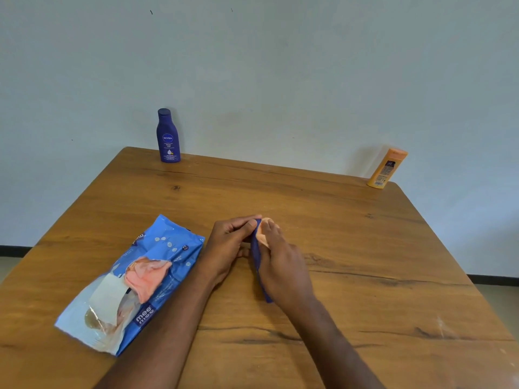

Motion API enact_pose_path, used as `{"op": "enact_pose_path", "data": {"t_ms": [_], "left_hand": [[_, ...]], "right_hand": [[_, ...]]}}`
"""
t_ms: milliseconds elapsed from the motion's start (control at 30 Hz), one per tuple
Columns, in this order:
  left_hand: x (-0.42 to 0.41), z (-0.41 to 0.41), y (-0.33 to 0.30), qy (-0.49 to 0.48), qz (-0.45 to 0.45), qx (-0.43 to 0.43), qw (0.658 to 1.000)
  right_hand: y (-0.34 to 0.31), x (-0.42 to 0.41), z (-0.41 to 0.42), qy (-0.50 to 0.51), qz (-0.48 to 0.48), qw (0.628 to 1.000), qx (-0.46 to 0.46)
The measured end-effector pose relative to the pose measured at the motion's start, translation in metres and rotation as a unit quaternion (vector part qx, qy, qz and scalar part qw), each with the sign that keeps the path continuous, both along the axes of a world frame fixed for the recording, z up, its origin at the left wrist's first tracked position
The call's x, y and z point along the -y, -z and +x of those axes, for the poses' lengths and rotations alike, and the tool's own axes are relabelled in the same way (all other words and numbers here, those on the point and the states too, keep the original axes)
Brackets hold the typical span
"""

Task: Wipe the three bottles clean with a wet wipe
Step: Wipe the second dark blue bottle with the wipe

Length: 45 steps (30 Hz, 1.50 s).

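A dark blue bottle point(256, 256) lies between my hands at the middle of the table, mostly hidden. My left hand point(227, 247) grips its far end. My right hand point(283, 262) presses a peach wet wipe point(264, 234) against the bottle's side. A second dark blue lotion bottle point(167, 137) stands upright at the far left edge. An orange bottle point(387, 169) stands at the far right corner.
A blue wet-wipe pack point(134, 282) lies on the wooden table point(365, 262) left of my hands, its flap peeled open with a peach wipe sticking out. A pale wall stands right behind the table's far edge.
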<state>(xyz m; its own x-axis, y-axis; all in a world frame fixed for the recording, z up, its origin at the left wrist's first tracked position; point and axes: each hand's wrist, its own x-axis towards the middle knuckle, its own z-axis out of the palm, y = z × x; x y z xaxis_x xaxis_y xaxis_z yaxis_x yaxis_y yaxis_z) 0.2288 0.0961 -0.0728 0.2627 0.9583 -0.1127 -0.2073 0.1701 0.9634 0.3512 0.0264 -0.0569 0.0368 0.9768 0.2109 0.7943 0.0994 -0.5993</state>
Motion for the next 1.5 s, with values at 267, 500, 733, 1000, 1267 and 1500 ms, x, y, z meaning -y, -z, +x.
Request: {"op": "enact_pose_path", "data": {"t_ms": [267,500,733,1000,1267,1500], "left_hand": [[-0.004,0.002,0.006,-0.026,0.001,0.007,1.0],[-0.007,0.007,0.012,-0.064,0.021,-0.063,0.996],[-0.003,0.008,0.009,-0.052,-0.003,-0.059,0.997],[-0.004,0.003,0.007,-0.032,0.006,-0.04,0.999],[-0.005,0.001,0.009,-0.057,0.027,-0.037,0.997],[-0.008,0.004,0.012,-0.072,0.036,-0.074,0.994]], "right_hand": [[0.014,0.011,0.014,-0.142,0.02,0.986,0.085],[0.011,0.033,0.037,-0.277,-0.007,0.959,0.061],[0.003,0.048,0.06,-0.211,-0.143,0.883,-0.395],[-0.005,0.02,0.072,0.201,0.052,0.786,-0.583],[0.021,0.02,0.021,-0.135,-0.014,0.99,-0.024],[0.013,0.061,0.046,-0.305,-0.032,0.951,0.041]]}}
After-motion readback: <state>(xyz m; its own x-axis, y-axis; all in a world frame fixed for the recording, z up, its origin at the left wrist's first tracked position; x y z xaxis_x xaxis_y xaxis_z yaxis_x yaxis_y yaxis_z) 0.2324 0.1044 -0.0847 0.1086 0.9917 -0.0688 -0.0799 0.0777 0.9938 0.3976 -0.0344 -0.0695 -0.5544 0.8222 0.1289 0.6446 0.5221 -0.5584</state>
